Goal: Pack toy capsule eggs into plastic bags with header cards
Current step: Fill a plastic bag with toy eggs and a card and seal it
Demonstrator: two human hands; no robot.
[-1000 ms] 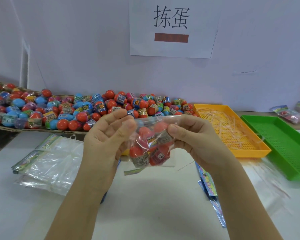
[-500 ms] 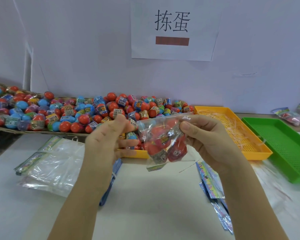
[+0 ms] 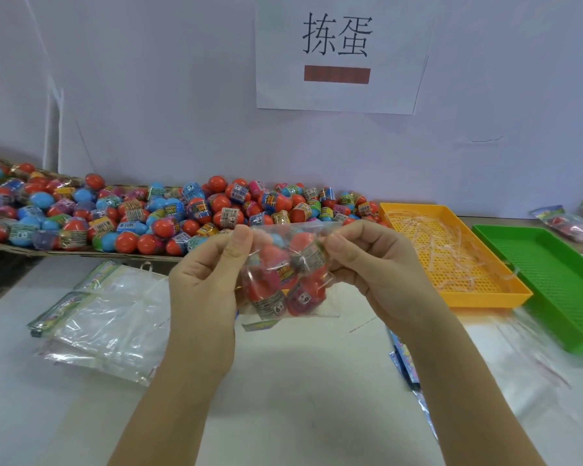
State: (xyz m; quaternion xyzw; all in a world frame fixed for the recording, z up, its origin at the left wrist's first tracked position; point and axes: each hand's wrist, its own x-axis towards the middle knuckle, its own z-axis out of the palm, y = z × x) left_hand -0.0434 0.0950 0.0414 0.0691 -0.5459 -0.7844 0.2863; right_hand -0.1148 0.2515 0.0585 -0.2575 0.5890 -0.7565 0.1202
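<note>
Capsule eggs point(image 3: 276, 264), glossy and rounded, fill a crinkly clear bag point(image 3: 320, 307) pinched by left hand point(image 3: 202, 284) and right hand point(image 3: 381, 270).

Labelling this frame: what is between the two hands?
A bag of eggs, its top pinched by the left hand and right hand, in the head view.

Single view: camera worn on my head, facing forward and down across the tabletop point(image 3: 293, 391) toward the wall point(image 3: 169, 105), my left hand point(image 3: 202, 290) and right hand point(image 3: 377, 270) close in front.
</note>
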